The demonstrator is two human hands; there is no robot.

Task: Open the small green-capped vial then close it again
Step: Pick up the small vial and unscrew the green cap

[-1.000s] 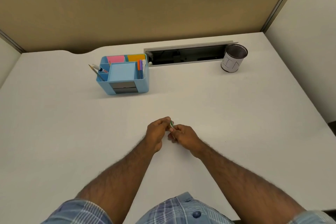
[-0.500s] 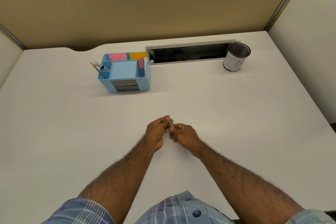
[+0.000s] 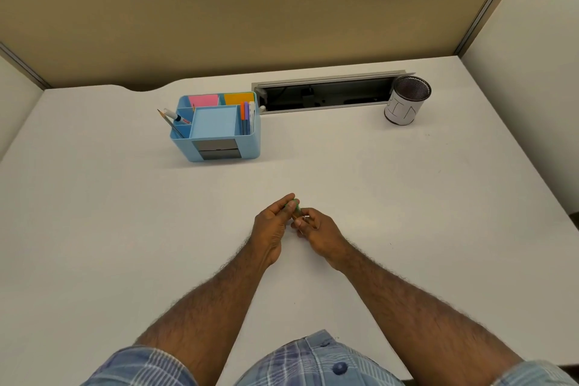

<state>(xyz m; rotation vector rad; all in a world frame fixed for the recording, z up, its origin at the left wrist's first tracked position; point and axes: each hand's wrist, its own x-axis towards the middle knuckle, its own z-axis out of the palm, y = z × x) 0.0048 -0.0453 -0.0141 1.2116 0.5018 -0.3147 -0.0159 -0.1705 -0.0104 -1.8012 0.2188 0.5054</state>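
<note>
A small vial (image 3: 297, 212) with a green cap is held between both hands, just above the white desk (image 3: 407, 197) near its middle. My left hand (image 3: 272, 226) pinches the green cap end with thumb and fingers. My right hand (image 3: 316, 229) grips the vial's lower body. Most of the vial is hidden by the fingers; I cannot tell whether the cap is on or loose.
A light blue desk organizer (image 3: 216, 128) with pens, a pencil and sticky notes stands at the back left. A mesh pen cup (image 3: 407, 102) stands at the back right beside an open cable slot (image 3: 326, 94). Tan partition walls enclose the desk.
The left hand's fingers have shifted over the green cap and the vial now tilts a bit more toward the right hand. Both hands stay in the same place.
</note>
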